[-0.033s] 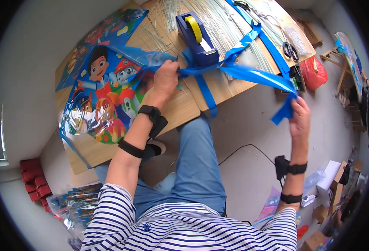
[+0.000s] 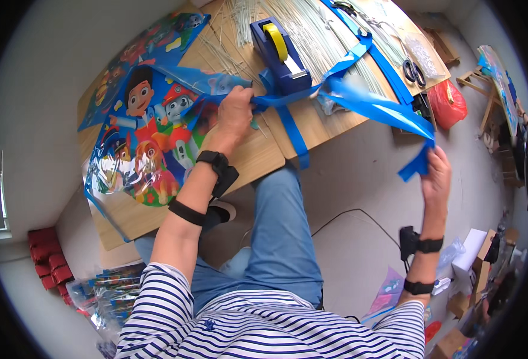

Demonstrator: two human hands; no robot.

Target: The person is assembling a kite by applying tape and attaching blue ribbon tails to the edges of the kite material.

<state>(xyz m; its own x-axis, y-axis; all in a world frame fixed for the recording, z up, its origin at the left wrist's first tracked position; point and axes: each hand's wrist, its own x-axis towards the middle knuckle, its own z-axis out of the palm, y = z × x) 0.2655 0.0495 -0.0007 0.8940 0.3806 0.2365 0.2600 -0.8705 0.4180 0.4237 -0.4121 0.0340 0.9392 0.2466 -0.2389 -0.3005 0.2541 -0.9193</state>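
Observation:
A shiny blue plastic sheet [image 2: 138, 134] printed with cartoon dogs and a child covers the left of the table. At its right corner my left hand [image 2: 233, 116] is closed on the narrowed end, where the sheet meets a long blue plastic strip [image 2: 386, 110]. That strip runs rightward past the tape dispenser to my right hand [image 2: 436, 176], which pinches it beyond the table's edge. A short loose end hangs below those fingers. Part of the strip is blurred. Just right of my left hand stands a dark blue tape dispenser [image 2: 293, 81] with a yellow-cored roll.
Many thin pale rods [image 2: 303, 27] lie across the back of the wooden table [image 2: 258, 152]. Dark-handled scissors [image 2: 414, 73] rest near its right edge. Another blue strip [image 2: 294, 136] hangs over the front edge. A red plastic bag [image 2: 447, 105] stands beyond the table.
My right hand has moved a little to the right and down, drawing the blue strip with it. My left hand stays almost in place.

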